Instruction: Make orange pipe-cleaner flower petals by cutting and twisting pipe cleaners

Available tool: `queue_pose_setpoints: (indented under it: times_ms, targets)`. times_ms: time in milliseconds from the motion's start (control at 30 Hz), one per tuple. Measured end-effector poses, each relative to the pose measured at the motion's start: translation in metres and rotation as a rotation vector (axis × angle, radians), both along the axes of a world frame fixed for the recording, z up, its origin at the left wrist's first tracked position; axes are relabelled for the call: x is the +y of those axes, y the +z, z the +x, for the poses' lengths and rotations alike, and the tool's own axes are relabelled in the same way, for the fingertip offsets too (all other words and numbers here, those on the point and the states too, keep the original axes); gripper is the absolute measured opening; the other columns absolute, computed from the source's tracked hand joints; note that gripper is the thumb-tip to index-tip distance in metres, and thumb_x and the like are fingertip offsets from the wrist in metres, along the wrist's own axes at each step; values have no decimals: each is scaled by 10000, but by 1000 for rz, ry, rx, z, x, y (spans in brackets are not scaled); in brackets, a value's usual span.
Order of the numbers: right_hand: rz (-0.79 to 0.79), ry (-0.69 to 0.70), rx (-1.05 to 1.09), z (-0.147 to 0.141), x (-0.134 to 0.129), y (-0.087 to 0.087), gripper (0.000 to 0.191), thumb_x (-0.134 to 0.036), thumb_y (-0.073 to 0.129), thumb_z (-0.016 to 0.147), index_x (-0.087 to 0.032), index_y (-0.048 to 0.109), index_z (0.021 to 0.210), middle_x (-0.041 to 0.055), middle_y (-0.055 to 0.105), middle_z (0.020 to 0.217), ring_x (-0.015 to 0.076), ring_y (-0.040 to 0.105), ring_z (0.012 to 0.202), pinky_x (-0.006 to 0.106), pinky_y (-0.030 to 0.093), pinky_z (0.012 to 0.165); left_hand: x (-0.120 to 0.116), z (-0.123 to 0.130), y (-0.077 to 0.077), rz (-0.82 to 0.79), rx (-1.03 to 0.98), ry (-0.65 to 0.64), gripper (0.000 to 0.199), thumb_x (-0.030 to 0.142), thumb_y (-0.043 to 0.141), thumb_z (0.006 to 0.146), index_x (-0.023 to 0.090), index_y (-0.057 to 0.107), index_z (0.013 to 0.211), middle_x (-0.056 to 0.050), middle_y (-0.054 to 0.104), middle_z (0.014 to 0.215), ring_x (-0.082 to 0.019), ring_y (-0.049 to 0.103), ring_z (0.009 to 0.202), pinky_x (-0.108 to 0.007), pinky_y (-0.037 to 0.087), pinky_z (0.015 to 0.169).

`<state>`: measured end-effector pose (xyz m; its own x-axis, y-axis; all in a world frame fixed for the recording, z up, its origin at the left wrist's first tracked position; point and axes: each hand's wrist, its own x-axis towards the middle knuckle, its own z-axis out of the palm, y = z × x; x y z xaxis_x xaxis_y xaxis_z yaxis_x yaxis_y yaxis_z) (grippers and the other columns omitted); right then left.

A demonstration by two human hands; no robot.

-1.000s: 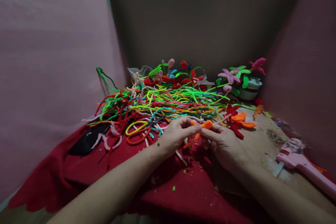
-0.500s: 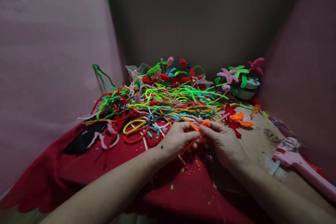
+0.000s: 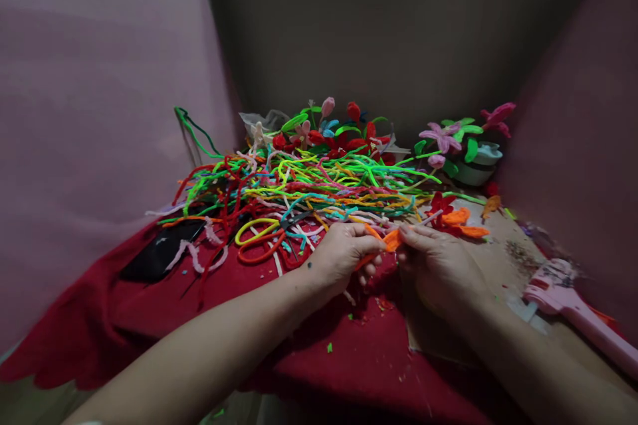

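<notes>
Between my two hands is an orange pipe cleaner (image 3: 392,240), bent into a petal-like shape. My left hand (image 3: 343,254) pinches it from the left, and one orange end pokes out below the fingers. My right hand (image 3: 438,262) is closed on its right end with thumb and fingertips. Just beyond my right hand lie finished-looking orange petals (image 3: 461,222) and a red pipe-cleaner flower (image 3: 439,207). Scissors (image 3: 264,239) with yellow and red handle loops rest left of my left hand, partly under loose strands.
A heap of coloured pipe cleaners (image 3: 319,179) spreads behind my hands. Pipe-cleaner flowers (image 3: 339,139) stand at the back, others by a pale pot (image 3: 481,163). A pink glue gun (image 3: 563,295) lies right on cardboard (image 3: 491,259); a black phone-like object (image 3: 154,255) sits left on red cloth (image 3: 149,312).
My hands have moved slightly apart, and more of the orange pipe cleaner shows between them. My right hand has shifted right. The camera view has tilted a little.
</notes>
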<state>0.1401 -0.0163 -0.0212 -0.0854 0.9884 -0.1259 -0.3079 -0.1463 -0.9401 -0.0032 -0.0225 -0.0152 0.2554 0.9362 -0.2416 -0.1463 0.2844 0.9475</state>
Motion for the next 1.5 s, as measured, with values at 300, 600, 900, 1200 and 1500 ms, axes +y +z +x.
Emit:
queue_pose_setpoints:
  times_ms: [300, 600, 900, 1200, 1500]
  targets:
    - [-4, 34, 35, -2, 2, -9, 175, -314, 734, 632, -169, 660, 696, -9, 573, 596, 78, 445, 473, 208, 337, 450, 3, -6, -7, 6, -110, -8, 83, 203, 609, 681, 140, 555, 682, 56, 510, 492, -35, 421, 342, -142, 345, 309]
    - [139, 128, -117, -4, -2, -13, 144, -280, 668, 721, -150, 628, 766, -20, 553, 604, 80, 461, 498, 211, 359, 490, 6, -12, -5, 51, -59, -47, 79, 190, 576, 710, 116, 577, 739, 16, 561, 569, -57, 513, 413, -144, 408, 346]
    - [147, 201, -98, -5, -1, -15, 135, -294, 622, 759, -162, 595, 771, -7, 573, 588, 107, 512, 503, 219, 370, 482, -1, -9, 1, 156, 107, -89, 138, 267, 559, 751, 140, 559, 806, 17, 571, 591, -70, 545, 425, -134, 401, 337]
    - [96, 226, -104, -5, -2, -16, 156, -304, 634, 734, -154, 611, 698, 9, 603, 562, 101, 513, 459, 202, 367, 433, -1, -5, -2, 207, 204, -28, 106, 232, 490, 757, 162, 517, 681, 33, 550, 530, -77, 519, 380, -143, 374, 305]
    - [18, 181, -85, -6, -1, -13, 118, -269, 644, 699, -161, 596, 694, -17, 584, 537, 92, 508, 429, 193, 371, 401, -4, 2, -12, 453, 364, 82, 155, 191, 416, 786, 160, 515, 671, 22, 549, 604, -68, 508, 481, -171, 401, 452]
